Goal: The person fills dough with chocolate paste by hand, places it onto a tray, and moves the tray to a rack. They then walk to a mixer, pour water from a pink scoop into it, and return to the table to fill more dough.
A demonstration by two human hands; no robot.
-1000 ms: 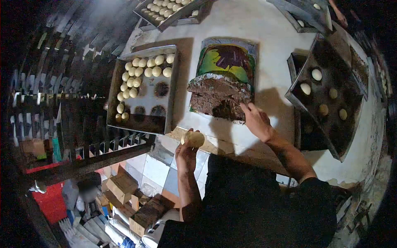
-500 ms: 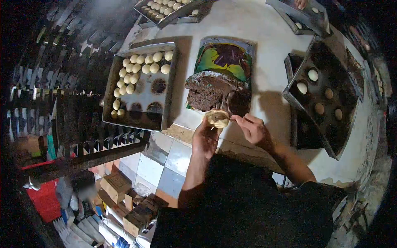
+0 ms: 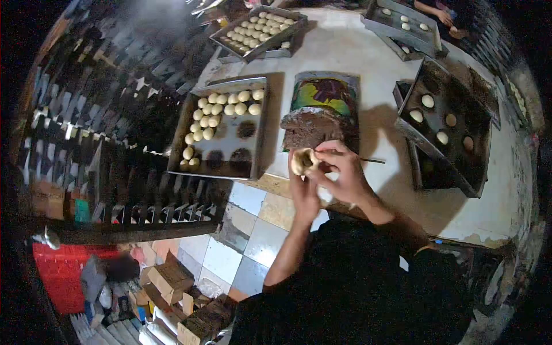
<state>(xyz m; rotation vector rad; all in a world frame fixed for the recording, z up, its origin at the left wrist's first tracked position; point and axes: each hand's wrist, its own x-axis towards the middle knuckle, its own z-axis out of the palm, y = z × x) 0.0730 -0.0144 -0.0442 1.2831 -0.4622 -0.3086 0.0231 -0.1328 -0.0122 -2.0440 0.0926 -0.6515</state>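
Note:
A cupped piece of pale dough with a dark hollow is held between my two hands, just in front of the brown paste. My left hand closes around it from below. My right hand pinches the dough's rim from the right. Behind my hands, a mound of brown paste lies on a colourful wrapper. The thin handle of a tool sticks out to the right of my right hand; its other end is hidden.
To the left stands a metal tray with several round dough balls. Another filled tray is at the back. Stacked dark trays with a few balls sit right. A co-worker's hand shows at the far right.
My right hand has let go of the thin tool, which now rests by the paste, and has taken hold of the dough's rim. The camera view has shifted.

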